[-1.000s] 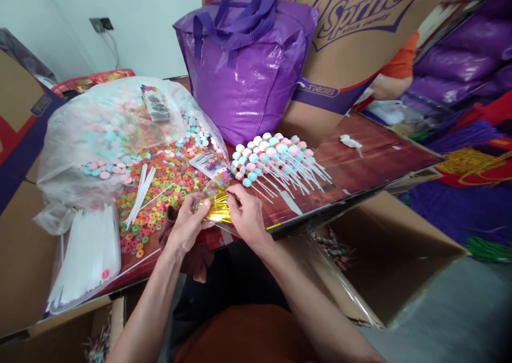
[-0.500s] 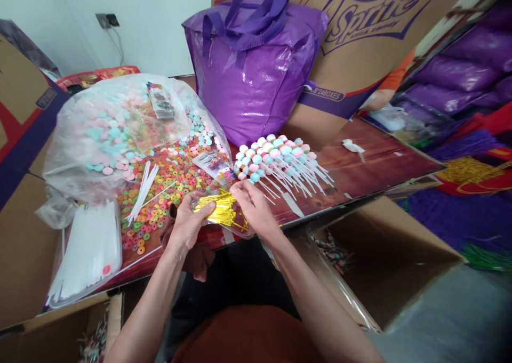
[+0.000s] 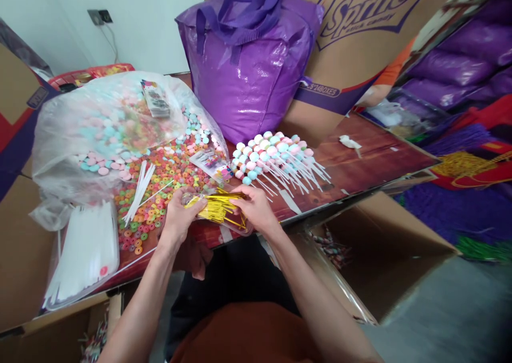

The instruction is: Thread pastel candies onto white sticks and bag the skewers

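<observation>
A clear plastic bag of gold twist ties (image 3: 216, 209) is held over the table's front edge. My left hand (image 3: 181, 214) is closed around its left end, thumb on top. At its right side, my right hand (image 3: 256, 207) pinches several gold ties between thumb and fingers, drawn partly out of the bundle. Just behind the hands lies a small printed packet (image 3: 212, 163). Candy sticks (image 3: 276, 158) with pastel round sweets lie in a heap beyond my right hand. Small ring candies (image 3: 156, 192) and loose white sticks (image 3: 139, 190) spread beyond my left hand.
A purple bag (image 3: 248, 70) stands at the back. A large clear bag of pastel sweets (image 3: 100, 123) is at the left, above a pack of white sticks (image 3: 86, 251). Open cardboard boxes (image 3: 384, 256) sit below the table. Another person's orange sleeve (image 3: 400, 64) shows at the right.
My right hand has pulled some gold ties up and to the right from the bundle. The left hand keeps its hold on the bag. The view has shifted slightly.
</observation>
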Demonstrator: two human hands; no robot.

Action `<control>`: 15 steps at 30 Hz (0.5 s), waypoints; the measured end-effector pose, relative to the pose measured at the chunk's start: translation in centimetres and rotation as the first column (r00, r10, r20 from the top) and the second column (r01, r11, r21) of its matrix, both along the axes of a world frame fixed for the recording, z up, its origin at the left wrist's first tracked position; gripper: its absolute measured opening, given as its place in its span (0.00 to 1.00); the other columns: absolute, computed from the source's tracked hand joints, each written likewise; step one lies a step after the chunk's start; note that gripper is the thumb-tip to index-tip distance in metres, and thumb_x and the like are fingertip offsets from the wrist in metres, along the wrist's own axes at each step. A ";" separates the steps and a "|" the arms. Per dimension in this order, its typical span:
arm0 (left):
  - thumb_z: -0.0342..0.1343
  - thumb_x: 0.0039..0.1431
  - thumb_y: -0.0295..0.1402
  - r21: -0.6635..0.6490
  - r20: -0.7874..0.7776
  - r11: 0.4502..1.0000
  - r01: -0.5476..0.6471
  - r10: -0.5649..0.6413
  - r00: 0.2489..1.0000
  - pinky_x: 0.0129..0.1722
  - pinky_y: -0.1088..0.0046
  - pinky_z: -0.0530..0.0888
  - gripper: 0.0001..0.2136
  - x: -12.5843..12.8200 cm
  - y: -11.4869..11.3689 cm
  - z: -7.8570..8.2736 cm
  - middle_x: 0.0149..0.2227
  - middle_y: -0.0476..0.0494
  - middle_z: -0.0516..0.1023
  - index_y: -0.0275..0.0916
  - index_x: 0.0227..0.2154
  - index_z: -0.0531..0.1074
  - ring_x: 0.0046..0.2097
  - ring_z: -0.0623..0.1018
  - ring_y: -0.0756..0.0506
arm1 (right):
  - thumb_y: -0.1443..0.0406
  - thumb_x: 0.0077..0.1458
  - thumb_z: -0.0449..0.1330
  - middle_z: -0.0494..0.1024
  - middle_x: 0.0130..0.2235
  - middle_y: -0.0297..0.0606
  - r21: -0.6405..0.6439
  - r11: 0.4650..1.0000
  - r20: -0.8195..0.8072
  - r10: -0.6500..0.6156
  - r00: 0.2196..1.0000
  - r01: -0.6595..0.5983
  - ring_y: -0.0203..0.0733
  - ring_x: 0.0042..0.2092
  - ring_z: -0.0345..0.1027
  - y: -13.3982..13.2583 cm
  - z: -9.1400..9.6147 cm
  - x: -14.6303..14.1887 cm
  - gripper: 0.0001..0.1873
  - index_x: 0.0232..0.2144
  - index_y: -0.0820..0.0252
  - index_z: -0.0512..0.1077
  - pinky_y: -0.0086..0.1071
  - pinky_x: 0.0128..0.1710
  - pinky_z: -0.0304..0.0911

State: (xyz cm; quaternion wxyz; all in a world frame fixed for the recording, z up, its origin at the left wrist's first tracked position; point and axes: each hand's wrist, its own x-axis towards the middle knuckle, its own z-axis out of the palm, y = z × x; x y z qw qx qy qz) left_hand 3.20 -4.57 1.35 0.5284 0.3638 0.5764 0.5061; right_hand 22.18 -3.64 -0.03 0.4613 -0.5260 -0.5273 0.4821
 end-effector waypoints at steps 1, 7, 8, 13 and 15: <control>0.73 0.34 0.39 0.010 -0.010 1.000 -0.008 0.008 1.000 0.24 0.76 0.74 0.28 -0.3 0.0 0.0 0.28 0.52 0.76 0.39 0.40 0.69 0.25 0.76 0.50 | 0.64 0.45 0.60 0.75 0.23 0.30 -0.003 1.000 -0.007 0.000 1.000 0.000 0.36 0.21 0.66 0.0 -0.1 0.4 0.07 0.29 0.59 0.76 0.29 0.21 0.62; 0.72 0.35 0.39 0.033 -0.050 0.999 -0.035 0.037 0.998 0.27 0.75 0.75 0.28 -1.9 0.1 0.2 0.29 0.51 0.76 0.39 0.40 0.68 0.27 0.77 0.49 | 0.68 0.49 0.54 0.73 0.21 0.31 0.033 0.989 0.299 -0.145 0.943 0.142 0.40 0.23 0.69 -0.8 -0.4 2.1 0.11 0.32 0.59 0.76 0.31 0.26 0.63; 0.72 0.35 0.39 0.040 -0.058 0.998 -0.047 0.049 0.997 0.26 0.75 0.75 0.28 -2.1 0.1 0.3 0.29 0.52 0.76 0.39 0.40 0.68 0.27 0.77 0.50 | 0.69 0.50 0.54 0.75 0.23 0.33 0.061 0.990 0.410 -0.138 0.901 0.124 0.42 0.26 0.71 -1.0 -0.3 2.0 0.11 0.33 0.58 0.76 0.32 0.29 0.64; 0.71 0.38 0.39 0.083 -0.086 0.988 -0.132 0.140 0.986 0.22 0.79 0.72 0.26 -1.6 0.3 0.1 0.29 0.52 0.74 0.39 0.41 0.68 0.24 0.74 0.53 | 0.72 0.54 0.55 0.81 0.45 0.48 0.024 0.995 0.798 0.042 0.601 -0.101 0.50 0.47 0.73 -2.0 1.3 1.2 0.19 0.48 0.62 0.75 0.38 0.48 0.64; 0.70 0.38 0.39 0.106 -0.082 0.981 -0.160 0.169 0.982 0.23 0.78 0.73 0.25 -1.2 0.5 -0.1 0.32 0.51 0.75 0.39 0.40 0.68 0.25 0.75 0.52 | 0.72 0.56 0.54 0.79 0.50 0.50 -0.001 0.990 0.835 0.079 0.545 -0.142 0.51 0.52 0.71 -2.3 2.2 1.2 0.23 0.54 0.64 0.72 0.39 0.52 0.62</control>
